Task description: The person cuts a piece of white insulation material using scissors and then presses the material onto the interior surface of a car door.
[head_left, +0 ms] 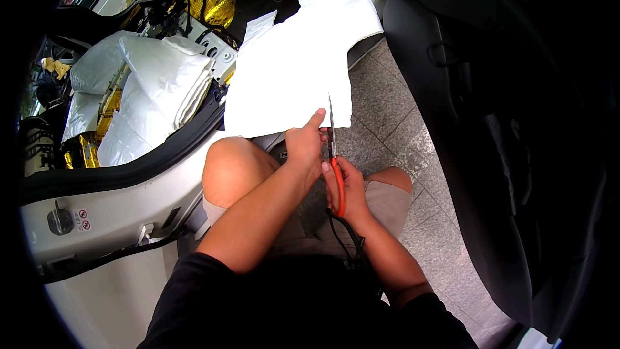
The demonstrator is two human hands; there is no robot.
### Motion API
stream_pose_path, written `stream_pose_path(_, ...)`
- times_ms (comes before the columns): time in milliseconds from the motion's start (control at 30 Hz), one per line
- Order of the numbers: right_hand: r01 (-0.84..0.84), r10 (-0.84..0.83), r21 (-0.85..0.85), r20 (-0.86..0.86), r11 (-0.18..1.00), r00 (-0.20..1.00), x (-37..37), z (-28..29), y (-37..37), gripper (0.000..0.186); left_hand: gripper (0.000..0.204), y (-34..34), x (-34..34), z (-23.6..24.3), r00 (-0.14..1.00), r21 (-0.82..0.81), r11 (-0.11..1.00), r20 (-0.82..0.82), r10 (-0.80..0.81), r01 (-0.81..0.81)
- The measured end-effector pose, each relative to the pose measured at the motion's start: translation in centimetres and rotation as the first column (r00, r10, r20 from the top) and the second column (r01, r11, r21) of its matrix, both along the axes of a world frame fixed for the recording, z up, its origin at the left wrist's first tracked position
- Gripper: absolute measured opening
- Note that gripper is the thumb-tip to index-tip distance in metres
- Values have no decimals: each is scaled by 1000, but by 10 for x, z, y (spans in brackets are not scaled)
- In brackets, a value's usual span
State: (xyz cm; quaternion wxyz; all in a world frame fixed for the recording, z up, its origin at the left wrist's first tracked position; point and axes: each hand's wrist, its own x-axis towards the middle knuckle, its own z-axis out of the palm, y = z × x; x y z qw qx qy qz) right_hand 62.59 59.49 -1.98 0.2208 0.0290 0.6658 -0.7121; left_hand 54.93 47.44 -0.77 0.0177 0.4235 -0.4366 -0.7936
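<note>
A large white sheet of padding [290,71] with a cut outline spreads across the car's door opening, its near edge just above my knees. My left hand [305,142] grips that near edge, thumb on top and fingers underneath. In my right hand [352,187] is a pair of scissors [338,181] with orange-red handles. Their blades point away from me and lie along the sheet near its right corner, close beside my left fingers. How far the blades are apart is hard to make out.
Folded white padding [161,84] lies inside the car at left, among gold foil [216,0] and wiring. A pale door sill [129,203] with a black seal runs along the left. The dark open door [478,155] stands at right, above grey floor tiles [413,148].
</note>
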Motion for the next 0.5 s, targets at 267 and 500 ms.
stream_pose_path(267, -23, 23, 6, 13, 1000, 1000, -1, 5, 6, 25, 25, 1, 0, 5, 999, -16, 1000, 34, -3, 4)
stream_pose_path(500, -104, 104, -6, 33, 995, 994, -9, 1, 11, 27, 26, 0, 2, 4, 1000, -33, 999, -21, 20, -20)
